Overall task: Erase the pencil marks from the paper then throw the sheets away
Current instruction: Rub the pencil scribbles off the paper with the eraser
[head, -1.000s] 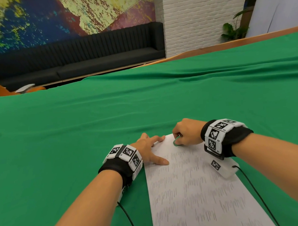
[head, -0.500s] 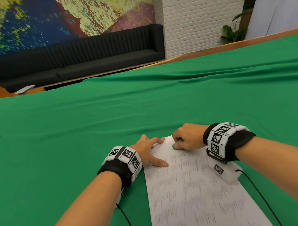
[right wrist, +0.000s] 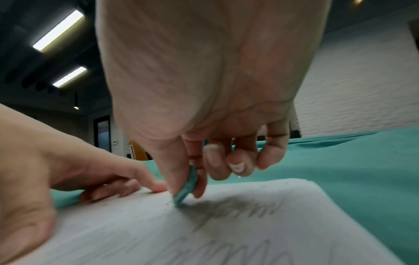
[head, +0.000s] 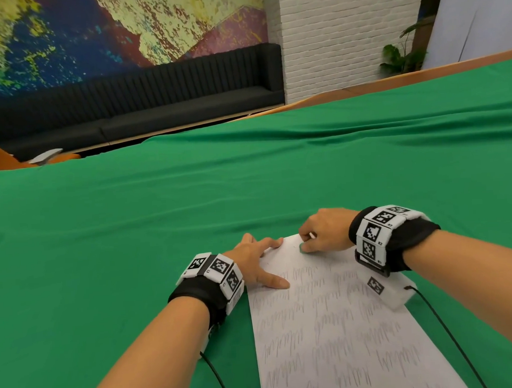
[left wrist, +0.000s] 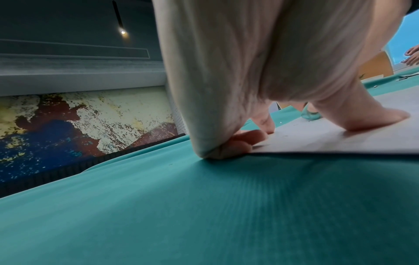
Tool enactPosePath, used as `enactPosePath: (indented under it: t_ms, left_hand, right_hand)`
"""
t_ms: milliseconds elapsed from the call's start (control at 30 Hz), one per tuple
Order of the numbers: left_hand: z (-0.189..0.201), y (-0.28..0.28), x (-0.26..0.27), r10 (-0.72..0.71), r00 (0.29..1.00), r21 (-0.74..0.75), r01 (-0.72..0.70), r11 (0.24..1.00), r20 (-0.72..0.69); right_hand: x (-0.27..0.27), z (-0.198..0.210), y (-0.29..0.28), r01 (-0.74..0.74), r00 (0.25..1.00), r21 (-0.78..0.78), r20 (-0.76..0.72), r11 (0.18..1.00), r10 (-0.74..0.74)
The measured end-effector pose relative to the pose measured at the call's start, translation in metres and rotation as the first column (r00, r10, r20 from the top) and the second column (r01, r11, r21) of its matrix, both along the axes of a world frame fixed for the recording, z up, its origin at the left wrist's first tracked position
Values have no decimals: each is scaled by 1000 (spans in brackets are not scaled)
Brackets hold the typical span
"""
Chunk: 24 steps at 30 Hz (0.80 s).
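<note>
Overhead, green cloth [head: 133,243], black sofa [head: 157,104]; right grip [head: 324,235] pinching eraser [right wrist: 187,186], left [head: 252,267] flat.

Both forearms reach forward from the bottom of the head view, each with a black wristband carrying white marker blocks. The left hand [head: 256,259] lies flat with its fingers spread and straight, thumb [head: 274,281] angled out toward the right, pressing down on the paper [head: 337,331]. The right hand [head: 325,230] is knuckles-up with fingers curled under, thumb and index finger pinching a small green eraser [right wrist: 188,184] tip-down against the sheet.
</note>
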<state>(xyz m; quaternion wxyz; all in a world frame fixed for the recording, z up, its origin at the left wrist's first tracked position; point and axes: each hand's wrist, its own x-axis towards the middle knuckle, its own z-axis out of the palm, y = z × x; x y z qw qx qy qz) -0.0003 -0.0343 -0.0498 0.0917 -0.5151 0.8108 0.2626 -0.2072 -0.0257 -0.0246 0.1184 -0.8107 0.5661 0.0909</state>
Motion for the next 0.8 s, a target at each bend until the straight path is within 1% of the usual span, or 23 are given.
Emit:
enactPosePath:
  t_ms: [67, 100, 233, 267, 300, 367, 433, 533, 567, 600, 700, 733, 800]
  left_hand:
    - [-1, -1, 0, -3, 1000, 5, 3, 1000, 7]
    - [-1, -1, 1, -3, 1000, 7, 3, 1000, 8]
    - [-1, -1, 1, 1, 1000, 4, -1, 1000, -8]
    - [-1, -1, 1, 5, 1000, 2, -5, 1000, -16]
    - [-2, 0, 1, 6, 1000, 3, -6, 1000, -20]
    - [-2, -1, 1, 2, 1000, 4, -2, 1000, -16]
    - [-2, -1, 1, 0, 1000, 7, 0, 1000, -8]
    - [-2, -1, 1, 6, 1000, 4, -6, 1000, -15]
    - [-2, -1, 1, 8, 1000, 2, -8, 1000, -19]
    - [-2, -1, 1, 9, 1000, 1, -9, 1000, -21]
    - [-3, -2, 1, 3, 1000, 0, -3, 1000, -18]
    - [-3, -2, 1, 2, 1000, 2, -2, 1000, -14]
    - [-2, -2, 1, -1, 1000, 4, 1, 1000, -5]
  right_hand:
    - [2, -5, 4, -41, 997, 84, 63, 996, 36]
    - [1, -6, 5, -36, 998, 92, 59, 995, 31]
    - [-4, 1, -3, 24, 997, -47, -77, 999, -28]
    - [-2, 2, -3, 19, 996, -59, -81, 998, -24]
    - [0, 2, -3, 7, 998, -37, -55, 999, -9]
    - [3, -3, -1, -27, 1000, 60, 17, 998, 26]
    - [1, -5, 1, -10, 1000, 97, 29, 995, 8]
    - [-5, 1, -3, 44, 997, -11, -66, 999, -44]
    - [-4, 2, -4, 32, 995, -50, -88, 998, -37]
    - [-3, 2, -3, 16, 997, -59, -78, 998, -21]
    - [2, -5, 3, -25, 999, 45, 32, 999, 23]
    - [2, -6, 4, -15, 999, 67, 32, 998, 13]
    - [-5, -3, 2, 25, 998, 11, -53, 1000, -25]
